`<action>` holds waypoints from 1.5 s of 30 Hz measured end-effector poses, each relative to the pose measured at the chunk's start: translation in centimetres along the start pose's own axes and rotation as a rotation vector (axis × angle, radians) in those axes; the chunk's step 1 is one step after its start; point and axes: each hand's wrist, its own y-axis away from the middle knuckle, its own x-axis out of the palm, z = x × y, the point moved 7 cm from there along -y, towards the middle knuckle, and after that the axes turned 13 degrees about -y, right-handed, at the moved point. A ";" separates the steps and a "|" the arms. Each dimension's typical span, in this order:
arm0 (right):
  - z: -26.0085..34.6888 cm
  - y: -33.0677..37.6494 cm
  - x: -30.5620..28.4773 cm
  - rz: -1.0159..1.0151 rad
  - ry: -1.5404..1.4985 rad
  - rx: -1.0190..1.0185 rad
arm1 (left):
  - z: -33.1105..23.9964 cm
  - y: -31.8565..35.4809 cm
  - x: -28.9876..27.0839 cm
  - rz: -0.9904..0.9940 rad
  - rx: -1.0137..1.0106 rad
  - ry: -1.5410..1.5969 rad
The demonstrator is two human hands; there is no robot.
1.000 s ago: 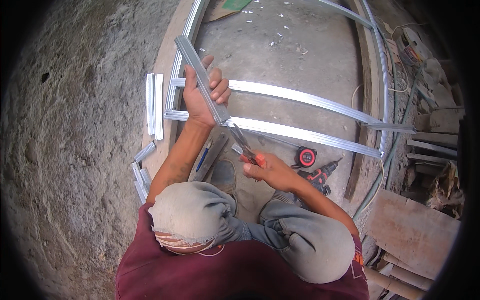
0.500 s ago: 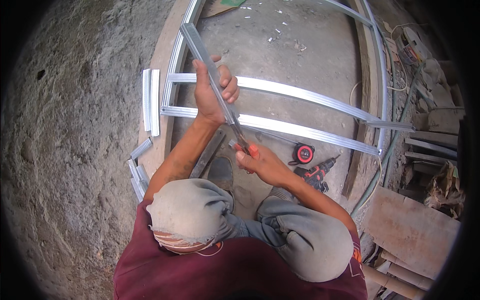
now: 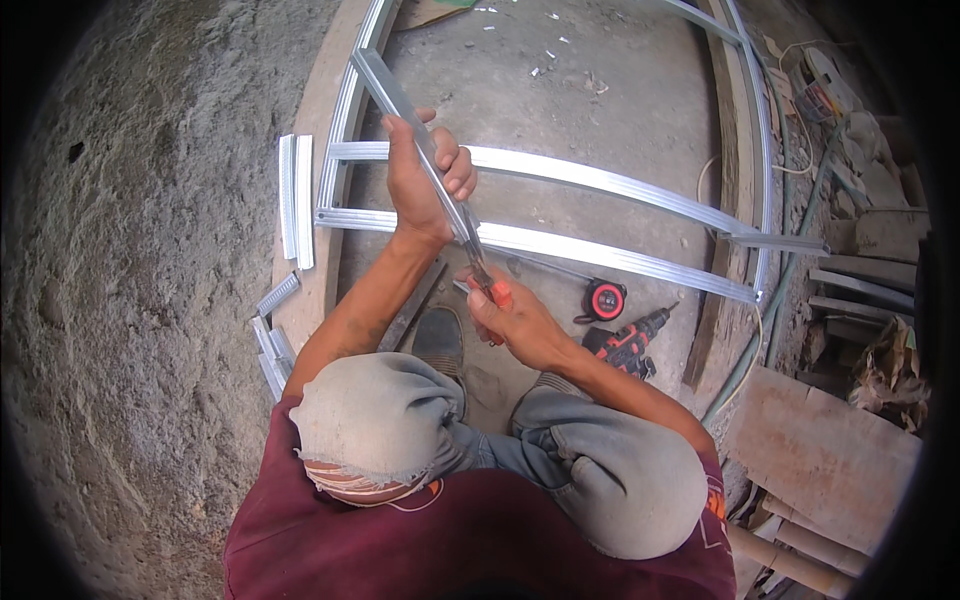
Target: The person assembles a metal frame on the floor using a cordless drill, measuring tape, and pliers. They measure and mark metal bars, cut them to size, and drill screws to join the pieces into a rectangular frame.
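My left hand (image 3: 420, 180) is wrapped round a short metal channel (image 3: 385, 82), which slants from the upper left down toward my right hand. My right hand (image 3: 510, 318) grips a pair of snips (image 3: 502, 293) with orange-red handles. Their dark jaws meet the channel's lower end; whether they bite into it I cannot tell. Beyond my hands lies a frame of silvery metal studs, with two crosswise channels (image 3: 600, 178) running to the right. A red and black tape measure (image 3: 604, 299) rests on the ground right of my right hand, next to a red and black cordless drill (image 3: 632, 342).
Short metal offcuts (image 3: 296, 200) lie on a board at the left, beside a rough wall (image 3: 150, 270). Wooden beams (image 3: 735, 130) run under the frame. At the right are a green hose (image 3: 745, 370), scrap boards (image 3: 820, 450) and a clear tub (image 3: 820, 85).
The snips' handles have drawn closer together in my right hand. The channel has shifted slightly left at its upper end, and the whole view has moved a little.
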 end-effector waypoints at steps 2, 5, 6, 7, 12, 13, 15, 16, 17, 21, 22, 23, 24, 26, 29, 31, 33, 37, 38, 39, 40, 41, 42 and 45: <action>-0.4 -0.1 0.1 0.004 -0.045 -0.023 | 0.0 0.0 0.0 0.007 0.005 0.025; -0.5 0.0 0.1 0.013 -0.046 -0.017 | 0.0 0.0 0.2 0.036 0.022 0.039; -0.5 0.0 0.1 0.018 -0.036 -0.007 | -0.1 0.1 0.2 0.037 0.020 0.044; -0.5 0.0 0.0 0.003 0.028 -0.028 | -0.2 0.1 0.2 0.039 0.018 0.048; 0.0 -0.3 -0.4 0.004 0.184 -0.093 | -0.5 0.3 0.7 0.074 0.031 -0.023; 0.2 -0.3 -0.3 -0.001 0.160 -0.091 | -0.6 0.4 0.8 0.066 0.036 -0.027; 0.5 -0.1 -0.1 -0.021 0.106 -0.089 | -0.5 0.4 0.6 0.049 0.043 -0.022; 0.4 -0.1 -0.1 -0.030 0.114 -0.094 | -0.4 0.4 0.4 0.035 0.048 -0.016; 0.4 -0.1 -0.2 -0.038 0.121 -0.098 | -0.3 0.4 0.3 0.020 0.054 -0.009; -0.1 -0.1 -0.4 -0.063 0.158 -0.116 | -0.2 0.5 0.3 0.038 0.067 0.006; 0.0 -0.1 -0.4 -0.073 0.168 -0.126 | -0.2 0.4 0.3 0.047 0.072 0.009; 0.1 -0.1 -0.4 -0.081 0.179 -0.136 | -0.3 0.4 0.3 0.055 0.079 0.012; 0.2 -0.1 -0.4 -0.088 0.193 -0.140 | -0.3 0.4 0.3 0.053 0.081 0.009; 0.1 -0.1 -0.6 -0.101 0.219 -0.144 | -0.3 0.5 0.4 0.050 0.085 0.000; -0.3 0.0 -0.6 -0.111 0.219 -0.130 | -0.4 0.7 0.4 0.059 0.096 -0.010; -0.3 -0.1 -0.7 -0.115 0.247 -0.121 | -0.3 0.7 0.3 0.049 0.087 0.012; -0.1 -0.2 -0.9 -0.117 0.318 -0.121 | -0.2 0.5 0.0 0.032 0.086 0.013; 0.1 -0.1 -1.3 -0.151 0.359 -0.265 | -0.1 0.1 -0.1 -0.069 0.069 -0.055; 0.0 -0.2 -1.5 -0.128 0.368 -0.274 | -0.1 0.0 -0.3 -0.111 0.059 -0.082; 0.0 -0.3 -1.5 -0.105 0.377 -0.283 | -0.2 -0.2 -0.4 -0.079 0.056 -0.095; -0.3 -0.4 -1.6 -0.078 0.362 -0.235 | -0.3 -0.3 -1.0 -0.047 0.053 -0.109; -0.4 -0.3 -1.5 -0.050 0.345 -0.180 | -0.3 -0.2 -1.2 -0.021 0.045 -0.121; -0.3 -0.2 -1.2 -0.022 0.328 -0.125 | -0.3 -0.1 -1.4 -0.028 0.057 -0.138; 1.2 0.8 -1.4 -0.040 0.458 0.068 | -1.0 -0.1 -1.7 -0.078 0.105 -0.224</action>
